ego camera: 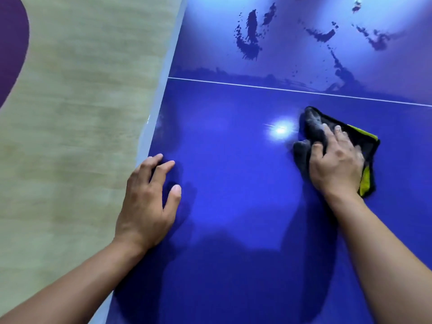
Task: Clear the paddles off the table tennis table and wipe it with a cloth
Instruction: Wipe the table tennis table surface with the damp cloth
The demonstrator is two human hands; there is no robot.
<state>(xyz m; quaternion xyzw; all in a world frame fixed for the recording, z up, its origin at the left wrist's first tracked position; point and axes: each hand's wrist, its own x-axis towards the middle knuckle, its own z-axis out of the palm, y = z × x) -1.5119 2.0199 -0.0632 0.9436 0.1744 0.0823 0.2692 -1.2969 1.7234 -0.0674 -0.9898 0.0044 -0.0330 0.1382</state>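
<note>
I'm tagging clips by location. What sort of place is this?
Probably an indoor games or recreation room: a glossy blue table tennis table with a white line across it, on pale wood-look flooring with a purple curved patch.

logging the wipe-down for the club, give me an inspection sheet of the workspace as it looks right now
surface: blue table, glossy, with a light glare; dark smeared streaks beyond the white line, wet or dirt cannot tell
job's things: cloth, dark with yellow showing, lies on the table just short of the line; paddles, none in view
clutter: nothing seen
hands: left hand rests on the table by its left edge, holding nothing; right hand presses on the cloth
cables: nothing seen
surroundings: pale wood-look floor to the left, with a purple patch
</note>
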